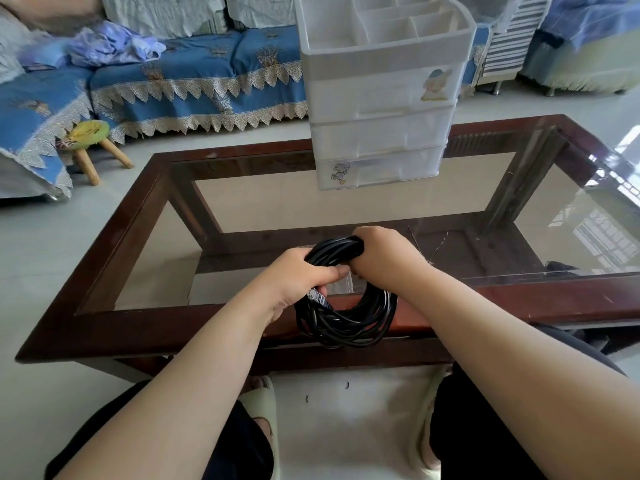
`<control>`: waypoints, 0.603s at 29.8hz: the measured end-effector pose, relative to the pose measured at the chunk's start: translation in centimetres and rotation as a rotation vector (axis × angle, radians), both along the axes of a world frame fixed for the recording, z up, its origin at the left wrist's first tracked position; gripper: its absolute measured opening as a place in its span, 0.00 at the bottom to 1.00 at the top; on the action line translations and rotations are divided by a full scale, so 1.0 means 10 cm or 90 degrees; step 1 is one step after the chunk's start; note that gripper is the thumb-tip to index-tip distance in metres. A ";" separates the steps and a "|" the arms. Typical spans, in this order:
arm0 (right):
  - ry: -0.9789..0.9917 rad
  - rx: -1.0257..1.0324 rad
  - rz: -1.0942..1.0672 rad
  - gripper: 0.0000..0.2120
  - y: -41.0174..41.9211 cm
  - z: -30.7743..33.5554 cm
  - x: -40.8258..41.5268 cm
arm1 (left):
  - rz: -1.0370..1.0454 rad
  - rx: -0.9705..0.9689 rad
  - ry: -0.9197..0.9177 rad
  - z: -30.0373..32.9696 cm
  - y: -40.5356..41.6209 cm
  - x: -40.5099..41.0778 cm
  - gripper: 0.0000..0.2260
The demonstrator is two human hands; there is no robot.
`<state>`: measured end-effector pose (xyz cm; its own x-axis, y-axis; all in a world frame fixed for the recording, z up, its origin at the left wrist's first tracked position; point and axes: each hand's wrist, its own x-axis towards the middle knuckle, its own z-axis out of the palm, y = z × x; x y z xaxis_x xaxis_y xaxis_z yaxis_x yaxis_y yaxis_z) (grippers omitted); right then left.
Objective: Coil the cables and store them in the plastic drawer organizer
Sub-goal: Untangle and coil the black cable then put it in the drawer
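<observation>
A black cable (349,317) is wound into a round coil of several loops and hangs over the near edge of the table. My left hand (298,278) grips the coil's upper left side, with a clear plug end showing just below its fingers. My right hand (381,254) is closed around the top of the coil. The white plastic drawer organizer (381,133) stands upright at the far side of the table, its three drawers pushed in and its top tray divided into compartments.
The glass-topped table with a dark wooden frame (114,237) fills the middle. A blue-covered sofa (194,74) runs along the back, a small green stool (86,133) stands at left, and a white striped unit (512,39) at the back right. My knees and slippers are below.
</observation>
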<state>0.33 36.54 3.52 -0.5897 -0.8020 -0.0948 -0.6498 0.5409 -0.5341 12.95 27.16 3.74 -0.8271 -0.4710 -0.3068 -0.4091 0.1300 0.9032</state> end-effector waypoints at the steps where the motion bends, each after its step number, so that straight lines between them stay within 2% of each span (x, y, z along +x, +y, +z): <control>1: -0.008 0.000 0.004 0.06 0.01 0.02 -0.01 | -0.003 0.002 0.016 0.00 0.01 -0.01 0.06; 4: -0.039 -0.016 0.019 0.07 0.04 0.05 -0.04 | 0.012 0.027 0.030 0.01 0.02 -0.03 0.15; 8: -0.028 -0.048 0.038 0.06 0.09 0.04 -0.08 | 0.012 0.129 0.022 -0.06 -0.01 -0.03 0.39; 10: -0.015 -0.057 0.038 0.06 0.11 0.03 -0.09 | -0.007 0.174 0.021 -0.07 0.00 -0.03 0.39; 13: 0.005 -0.040 0.030 0.08 0.12 0.02 -0.07 | -0.029 0.183 0.017 -0.07 0.02 -0.04 0.33; 18: 0.009 -0.061 0.033 0.08 0.14 0.04 -0.11 | -0.022 0.219 0.063 -0.09 0.04 -0.07 0.36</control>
